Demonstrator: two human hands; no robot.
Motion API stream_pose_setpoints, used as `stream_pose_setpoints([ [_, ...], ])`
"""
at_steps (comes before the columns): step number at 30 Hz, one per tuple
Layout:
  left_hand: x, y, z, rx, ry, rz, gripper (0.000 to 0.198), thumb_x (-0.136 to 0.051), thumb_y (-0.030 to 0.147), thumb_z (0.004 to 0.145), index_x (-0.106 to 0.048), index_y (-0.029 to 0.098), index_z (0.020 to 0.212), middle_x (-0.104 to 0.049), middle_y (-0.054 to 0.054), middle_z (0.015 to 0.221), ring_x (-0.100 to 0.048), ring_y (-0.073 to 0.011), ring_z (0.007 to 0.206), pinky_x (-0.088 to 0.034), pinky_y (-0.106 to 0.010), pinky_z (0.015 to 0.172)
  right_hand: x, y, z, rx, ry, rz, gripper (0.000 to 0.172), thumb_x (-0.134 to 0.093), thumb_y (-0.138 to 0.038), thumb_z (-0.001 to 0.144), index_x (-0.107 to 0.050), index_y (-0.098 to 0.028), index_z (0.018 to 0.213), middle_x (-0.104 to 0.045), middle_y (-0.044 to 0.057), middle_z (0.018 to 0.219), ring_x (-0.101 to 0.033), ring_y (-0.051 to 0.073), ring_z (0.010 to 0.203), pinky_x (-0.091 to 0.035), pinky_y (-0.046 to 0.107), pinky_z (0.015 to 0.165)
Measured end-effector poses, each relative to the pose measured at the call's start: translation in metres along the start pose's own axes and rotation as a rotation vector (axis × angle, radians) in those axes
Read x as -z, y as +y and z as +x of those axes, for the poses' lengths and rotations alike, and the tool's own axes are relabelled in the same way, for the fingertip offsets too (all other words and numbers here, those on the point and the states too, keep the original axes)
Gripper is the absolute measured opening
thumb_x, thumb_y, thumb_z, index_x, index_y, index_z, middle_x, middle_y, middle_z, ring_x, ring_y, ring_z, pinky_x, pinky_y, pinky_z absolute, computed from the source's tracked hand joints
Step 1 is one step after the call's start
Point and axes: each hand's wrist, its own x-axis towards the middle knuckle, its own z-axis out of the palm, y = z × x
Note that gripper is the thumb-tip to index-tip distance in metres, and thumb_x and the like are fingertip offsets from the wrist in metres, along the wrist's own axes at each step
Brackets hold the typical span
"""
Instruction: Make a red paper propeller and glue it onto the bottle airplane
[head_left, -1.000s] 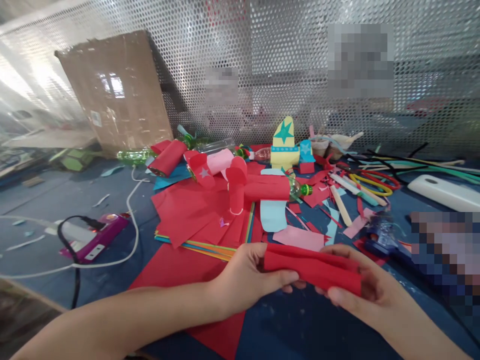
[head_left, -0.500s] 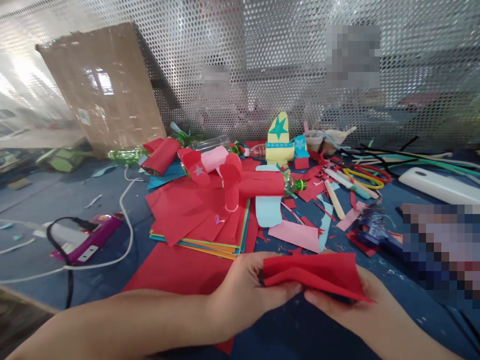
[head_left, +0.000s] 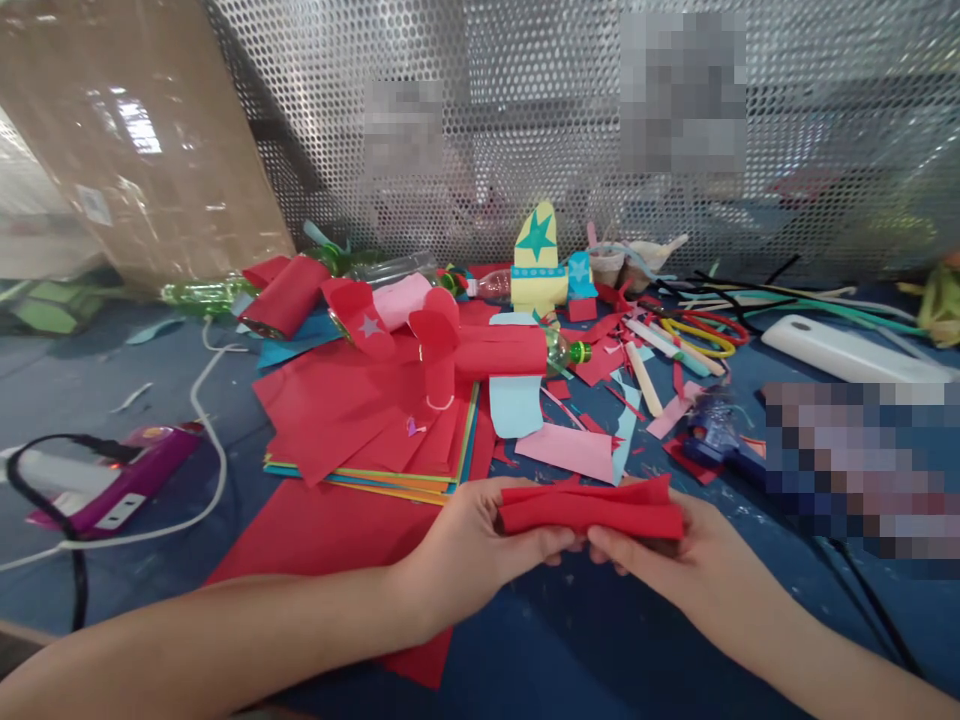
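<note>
Both hands' grip (head_left: 480, 545) (head_left: 675, 560) — red paper roll (head_left: 592, 508)

The folded paper piece (head_left: 592, 508) is plain red, like the loose red paper sheets (head_left: 352, 410) on the dark blue tabletop (head_left: 570, 650), while the yellow paper rocket (head_left: 537, 262) bears a teal star and the flat plastic device (head_left: 124, 480) is magenta.

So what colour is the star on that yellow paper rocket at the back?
Teal, on the yellow rocket, clearest in the head view.
</note>
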Motion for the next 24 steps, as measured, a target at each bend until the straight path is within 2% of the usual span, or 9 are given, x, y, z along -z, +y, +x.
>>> stream_pose_setpoints([
  [4,0.002,0.002,0.003,0.022,0.025,0.019,0.012,-0.070,0.025,0.077,-0.072,0.017,0.085,-0.073,-0.001,0.077,-0.067,-0.0101,0.070,-0.051,-0.015,0.062,0.004,-0.001,0.003,-0.016,-0.036,0.083,0.026,-0.064,-0.045,0.075,-0.066,-0.019,0.077,-0.073,0.005,0.071,-0.068,0.017,0.064,-0.055,0.025,0.058],
  [8,0.003,0.005,0.003,0.039,0.027,0.007,0.023,-0.067,0.033,0.080,-0.071,0.018,0.097,-0.074,-0.004,0.084,-0.069,-0.0149,0.081,-0.054,-0.018,0.066,0.005,-0.004,0.003,0.003,-0.046,0.108,0.034,-0.058,-0.051,0.080,-0.066,-0.018,0.075,-0.072,0.006,0.074,-0.065,0.016,0.064,-0.055,0.026,0.062],
  [12,0.003,0.008,0.001,0.046,0.019,-0.019,0.033,-0.061,0.045,0.083,-0.074,0.015,0.091,-0.074,-0.007,0.082,-0.070,-0.0167,0.077,-0.055,-0.023,0.070,0.007,-0.006,0.004,0.015,-0.044,0.079,0.038,-0.056,-0.052,0.081,-0.067,-0.017,0.074,-0.069,0.006,0.072,-0.065,0.017,0.067,-0.055,0.026,0.063],
  [17,0.005,0.009,0.002,0.055,0.044,0.049,0.040,-0.062,0.050,0.080,-0.074,0.014,0.093,-0.074,-0.008,0.079,-0.069,-0.0195,0.077,-0.056,-0.028,0.071,0.011,-0.003,0.006,0.029,0.050,0.016,0.037,-0.061,-0.051,0.076,-0.067,-0.018,0.092,-0.068,0.003,0.075,-0.065,0.017,0.067,-0.056,0.026,0.062],
  [20,0.004,0.008,0.002,0.072,0.043,0.054,0.043,-0.063,0.054,0.078,-0.074,0.014,0.090,-0.073,-0.008,0.077,-0.069,-0.0192,0.075,-0.056,-0.028,0.071,0.013,0.001,0.005,0.029,0.063,-0.035,0.037,-0.057,-0.049,0.081,-0.067,-0.018,0.098,-0.069,0.003,0.075,-0.066,0.018,0.068,-0.055,0.026,0.061],
  [24,0.003,0.009,0.002,0.074,0.024,0.061,0.048,-0.057,0.056,0.081,-0.074,0.011,0.083,-0.073,-0.010,0.078,-0.069,-0.0186,0.074,-0.056,-0.027,0.070,0.014,0.003,0.004,0.052,0.095,-0.075,0.035,-0.055,-0.048,0.082,-0.068,-0.019,0.095,-0.069,0.003,0.073,-0.065,0.018,0.064,-0.055,0.025,0.059],
])
